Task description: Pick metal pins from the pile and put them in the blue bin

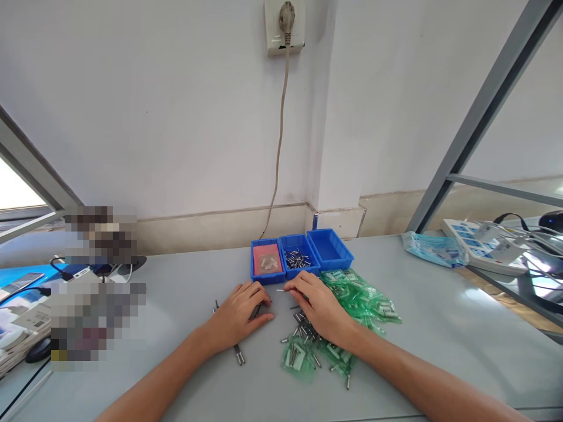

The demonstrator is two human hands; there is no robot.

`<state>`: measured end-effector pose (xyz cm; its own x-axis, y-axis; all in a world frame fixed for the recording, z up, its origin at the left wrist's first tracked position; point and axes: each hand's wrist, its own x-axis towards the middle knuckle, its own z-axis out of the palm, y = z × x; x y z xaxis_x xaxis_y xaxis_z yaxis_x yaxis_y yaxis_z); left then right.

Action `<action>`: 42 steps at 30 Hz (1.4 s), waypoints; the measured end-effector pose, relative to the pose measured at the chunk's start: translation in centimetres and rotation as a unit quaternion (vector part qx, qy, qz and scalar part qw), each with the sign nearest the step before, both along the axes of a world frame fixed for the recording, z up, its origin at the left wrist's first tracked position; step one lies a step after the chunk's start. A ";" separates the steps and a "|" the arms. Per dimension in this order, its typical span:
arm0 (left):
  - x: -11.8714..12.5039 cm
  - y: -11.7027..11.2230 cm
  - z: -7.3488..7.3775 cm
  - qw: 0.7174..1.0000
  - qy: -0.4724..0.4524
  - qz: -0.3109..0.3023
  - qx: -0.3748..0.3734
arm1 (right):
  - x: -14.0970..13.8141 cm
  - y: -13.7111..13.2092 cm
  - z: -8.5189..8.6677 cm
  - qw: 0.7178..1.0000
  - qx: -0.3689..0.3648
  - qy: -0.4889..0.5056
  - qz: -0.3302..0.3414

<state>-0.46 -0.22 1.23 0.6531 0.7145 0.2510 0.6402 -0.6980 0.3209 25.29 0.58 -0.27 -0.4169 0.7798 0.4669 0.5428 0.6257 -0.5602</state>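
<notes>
Right hand: the right hand [317, 299] is over the table [176, 305], just near of the trays, thumb and fingertips together.
Held pin: a thin metal pin [280, 290] is clamped in the right fingertips, lying about level, its free end pointing left, near of the left tray.
Left hand: the left hand [240, 313] is low over the table to the left, fingers bent, thumb apart from the fingertips; something dark shows in the gap, but I cannot tell whether it is gripped.
Left pins: metal pins [238, 354] stick out from beneath the left hand, on its far left and near sides.
Loose pile: more pins [303, 322] lie jumbled beside and partly under the right hand.
Green bags: a small bag [299, 358] lies at the near side of the pile; larger green bags [367, 296] spread to the right.
Trays: three blue ones side by side at the far side; the left tray [268, 278] holds a pink card [266, 250], the middle tray [304, 271] many pins, and the right tray [329, 249] stands beside it.
Far right: a blue packet [433, 249] beside a power strip [457, 228].
</notes>
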 end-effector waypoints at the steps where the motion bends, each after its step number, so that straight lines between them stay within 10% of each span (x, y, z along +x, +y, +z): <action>1: -0.1 0.0 0.0 1.000 -0.001 0.001 0.001 | 0.0 0.0 0.1 1.000 -0.002 0.000 -0.001; 11: -1.6 -1.8 2.2 0.997 0.058 0.043 0.029 | 0.3 0.2 0.5 1.000 -0.007 0.009 -0.003; 20: -5.6 -6.1 -1.2 0.989 0.095 0.105 0.035 | 0.3 0.3 0.7 1.000 -0.010 0.012 -0.005; 42: 0.6 -2.3 -0.7 0.993 -0.059 -0.050 -0.092 | 0.7 1.3 1.2 0.986 -0.089 0.137 -0.015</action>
<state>0.13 -2.52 0.52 0.6971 0.6883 0.2008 0.5213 -0.6789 0.5171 26.03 1.88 0.98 -0.2704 0.8694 0.4136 0.3723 0.4906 -0.7879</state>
